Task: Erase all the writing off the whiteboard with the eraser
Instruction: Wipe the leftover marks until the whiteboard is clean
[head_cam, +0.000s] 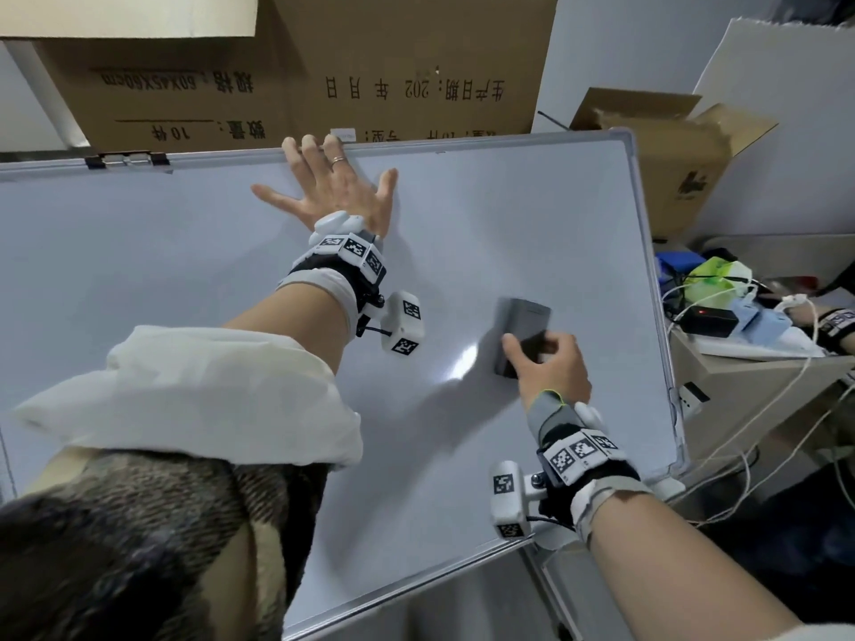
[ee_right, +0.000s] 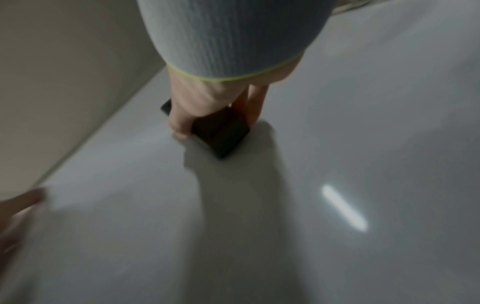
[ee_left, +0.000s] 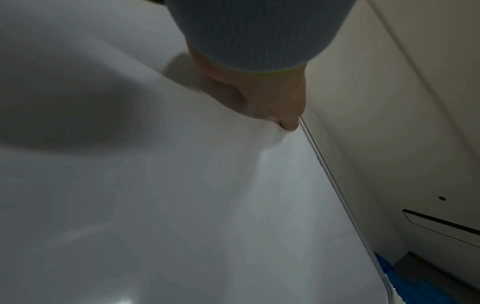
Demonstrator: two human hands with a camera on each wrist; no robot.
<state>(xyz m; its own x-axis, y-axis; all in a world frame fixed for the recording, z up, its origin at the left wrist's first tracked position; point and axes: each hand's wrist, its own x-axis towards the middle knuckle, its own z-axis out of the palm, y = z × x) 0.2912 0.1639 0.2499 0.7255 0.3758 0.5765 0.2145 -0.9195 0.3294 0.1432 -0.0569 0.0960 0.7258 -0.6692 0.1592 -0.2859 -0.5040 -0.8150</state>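
Note:
The whiteboard [head_cam: 185,252] lies tilted in front of me, and no writing shows on its surface. My right hand [head_cam: 532,345] grips the grey eraser [head_cam: 523,316] and holds it against the board's right half. In the right wrist view the thumb and fingers pinch the dark eraser [ee_right: 223,133] from both sides on the whiteboard [ee_right: 337,144]. My left hand [head_cam: 333,187] presses flat on the board at its top edge, fingers spread, with the fingertips reaching the frame. The left wrist view shows that left hand [ee_left: 259,96] at the rim of the whiteboard [ee_left: 182,205].
Large cardboard boxes [head_cam: 324,76] stand behind the board's top edge, and a metal clip [head_cam: 127,159] sits on the frame at left. At right is a cluttered table [head_cam: 740,363] with cables and a black box [head_cam: 710,320]. A white sleeve [head_cam: 208,390] covers the lower left.

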